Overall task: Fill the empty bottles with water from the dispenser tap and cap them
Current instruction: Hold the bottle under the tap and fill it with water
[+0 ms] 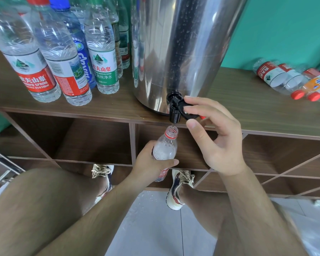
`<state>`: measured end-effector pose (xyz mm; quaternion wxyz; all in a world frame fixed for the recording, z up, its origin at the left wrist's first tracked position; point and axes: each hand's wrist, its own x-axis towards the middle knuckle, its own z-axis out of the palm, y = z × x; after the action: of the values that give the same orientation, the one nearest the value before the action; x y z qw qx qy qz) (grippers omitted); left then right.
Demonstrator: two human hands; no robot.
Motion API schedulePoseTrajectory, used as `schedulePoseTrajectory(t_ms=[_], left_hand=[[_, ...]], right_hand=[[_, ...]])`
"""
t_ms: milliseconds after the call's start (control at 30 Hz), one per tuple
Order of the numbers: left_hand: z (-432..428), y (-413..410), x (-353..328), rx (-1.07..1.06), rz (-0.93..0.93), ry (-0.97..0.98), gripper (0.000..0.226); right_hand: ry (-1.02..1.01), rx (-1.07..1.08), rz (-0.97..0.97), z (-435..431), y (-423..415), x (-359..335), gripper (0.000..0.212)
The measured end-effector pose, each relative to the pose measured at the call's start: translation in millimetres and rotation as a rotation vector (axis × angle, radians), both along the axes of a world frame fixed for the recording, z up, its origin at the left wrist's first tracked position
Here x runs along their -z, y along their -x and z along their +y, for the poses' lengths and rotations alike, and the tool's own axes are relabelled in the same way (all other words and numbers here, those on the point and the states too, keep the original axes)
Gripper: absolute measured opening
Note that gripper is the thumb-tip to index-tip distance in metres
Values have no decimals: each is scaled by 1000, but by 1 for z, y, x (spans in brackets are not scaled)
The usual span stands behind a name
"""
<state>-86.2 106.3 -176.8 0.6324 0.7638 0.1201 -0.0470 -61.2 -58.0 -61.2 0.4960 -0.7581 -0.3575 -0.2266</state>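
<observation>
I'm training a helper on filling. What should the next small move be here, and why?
Probably ease off the tap lever soon. The right hand pinches it, a thin stream falls into the open bottle gripped by the left hand, and bubbling water seems to sit near the bottle's shoulder already.

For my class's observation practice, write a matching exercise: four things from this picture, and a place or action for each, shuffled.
1 left hand
2 right hand
3 orange-label bottle
4 green-label bottle

A lies right of the dispenser
B stands left of the dispenser
C pinches the tap lever
D holds the open bottle

Pairs: 1-D, 2-C, 3-A, 4-B
</observation>
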Motion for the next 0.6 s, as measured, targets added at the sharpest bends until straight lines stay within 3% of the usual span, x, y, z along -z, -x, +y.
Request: schedulePoseTrajectory(t_ms=[600], left_hand=[[0, 1, -1, -16, -9, -20, 65]], right_hand=[[-3, 0, 8, 0, 0, -1, 18]])
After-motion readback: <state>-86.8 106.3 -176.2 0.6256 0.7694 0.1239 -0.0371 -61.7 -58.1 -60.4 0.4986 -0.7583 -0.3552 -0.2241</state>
